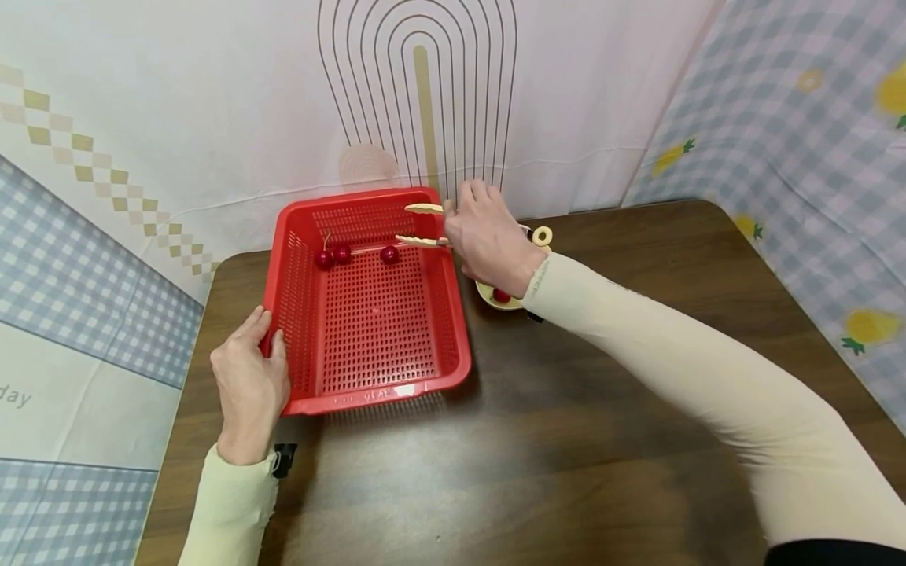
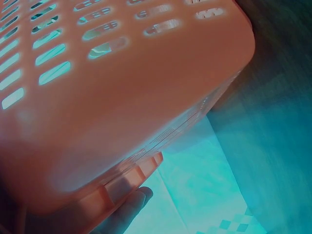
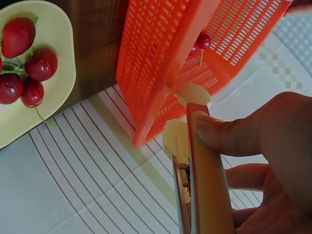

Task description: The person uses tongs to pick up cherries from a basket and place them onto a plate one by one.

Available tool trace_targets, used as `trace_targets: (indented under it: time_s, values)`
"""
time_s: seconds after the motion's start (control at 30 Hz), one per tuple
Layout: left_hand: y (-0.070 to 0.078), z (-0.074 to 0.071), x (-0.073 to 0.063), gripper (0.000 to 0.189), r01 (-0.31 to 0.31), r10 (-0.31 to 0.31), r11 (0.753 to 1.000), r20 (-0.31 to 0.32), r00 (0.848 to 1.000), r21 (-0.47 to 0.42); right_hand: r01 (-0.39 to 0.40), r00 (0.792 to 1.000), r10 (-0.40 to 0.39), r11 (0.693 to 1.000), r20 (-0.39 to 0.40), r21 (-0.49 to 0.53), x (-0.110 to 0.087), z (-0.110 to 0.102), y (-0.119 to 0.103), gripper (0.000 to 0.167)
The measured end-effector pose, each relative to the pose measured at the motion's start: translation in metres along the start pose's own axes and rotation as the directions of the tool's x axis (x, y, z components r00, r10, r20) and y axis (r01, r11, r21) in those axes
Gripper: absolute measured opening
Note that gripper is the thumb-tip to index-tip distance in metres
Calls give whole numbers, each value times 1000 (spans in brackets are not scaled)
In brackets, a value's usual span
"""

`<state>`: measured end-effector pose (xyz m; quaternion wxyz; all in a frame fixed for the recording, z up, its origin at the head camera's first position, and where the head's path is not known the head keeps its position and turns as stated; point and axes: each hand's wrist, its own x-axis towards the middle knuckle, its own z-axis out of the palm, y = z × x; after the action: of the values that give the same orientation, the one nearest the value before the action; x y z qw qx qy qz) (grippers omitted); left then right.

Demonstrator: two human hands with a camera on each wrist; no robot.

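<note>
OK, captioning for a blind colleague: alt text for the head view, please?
A person's right grip holds tongs over a red basket with three cherries inside, while the left grip holds its side. On the wooden table, a yellow dish sits partly hidden by the right grip.

Left hand (image 1: 251,377) bare, wrist met by a pale yellow-green, close-fitting fabric sleeve (image 1: 230,503) with a small black angular fitting (image 1: 285,460) at its cuff. Right hand (image 1: 491,236) bare; long cream fabric sleeve (image 1: 679,362), wrinkled near the elbow, meets black fabric (image 1: 835,552) higher up.
</note>
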<state>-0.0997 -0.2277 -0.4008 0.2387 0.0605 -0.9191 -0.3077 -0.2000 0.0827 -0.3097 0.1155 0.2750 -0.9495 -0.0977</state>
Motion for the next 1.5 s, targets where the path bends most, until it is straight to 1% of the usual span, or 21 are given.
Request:
trace_targets:
  time_s: [0.13,0.2,0.33,0.57,0.77,1.07,1.33,1.5]
  values:
    - [0,0,0,36,9,-9,1000,2,1000,2,7,1000,-7,1000,-17,-1,4,3,-5,32]
    - [0,-1,0,36,14,-14,1000,3,1000,4,8,1000,-9,1000,-26,-15,6,5,-7,26]
    - [0,0,0,37,22,-22,1000,7,1000,8,-1,1000,0,999,-26,-37,9,8,-9,25]
    - [0,0,0,37,17,-17,1000,9,1000,6,1,1000,-1,1000,28,-21,14,13,-14,34]
    - [0,0,0,36,15,-16,1000,10,1000,7,-2,1000,2,1000,28,-7,19,18,-18,31]
    - [0,0,0,36,14,-14,1000,12,1000,9,4,997,-3,1000,81,-9,24,23,-25,27]
    - [0,0,-1,36,4,-4,1000,-1,1000,7,15,997,-15,1000,80,-3,30,30,-34,18]
    - [1,1,-1,36,4,-4,1000,0,1000,2,11,995,-9,1000,97,-14,34,33,-40,21]
